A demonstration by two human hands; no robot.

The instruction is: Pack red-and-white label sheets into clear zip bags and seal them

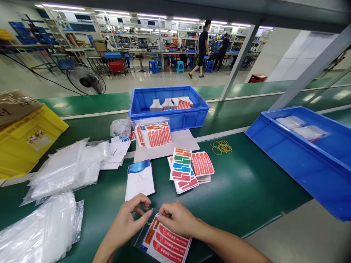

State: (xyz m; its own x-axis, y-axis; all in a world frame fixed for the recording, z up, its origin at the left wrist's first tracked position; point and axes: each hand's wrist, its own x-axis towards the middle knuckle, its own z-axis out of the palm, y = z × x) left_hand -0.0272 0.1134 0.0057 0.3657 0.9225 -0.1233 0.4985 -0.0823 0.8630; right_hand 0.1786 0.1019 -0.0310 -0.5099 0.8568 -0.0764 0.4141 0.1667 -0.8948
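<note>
A clear plastic bag (142,239) with red, orange and white label sheets (171,243) inside lies at the table's near edge. My right hand (179,220) pinches its upper edge between thumb and curled fingers. At the bag's upper left corner, the thumb and bent fingers of my left hand (127,221) close on the plastic; the fingertips are partly hidden. Just beyond my hands lie a stack of white and blue booklets (140,180), a pile of multicoloured label sheets (181,166) and a pile of red label sheets (203,164).
Empty clear bags (68,168) lie in stacks on the left, near a yellow bin (30,140). Filled bags (153,134) rest before a blue crate (170,118). Yellow rubber bands (221,147) lie right of centre; another blue crate (290,160) stands farther right.
</note>
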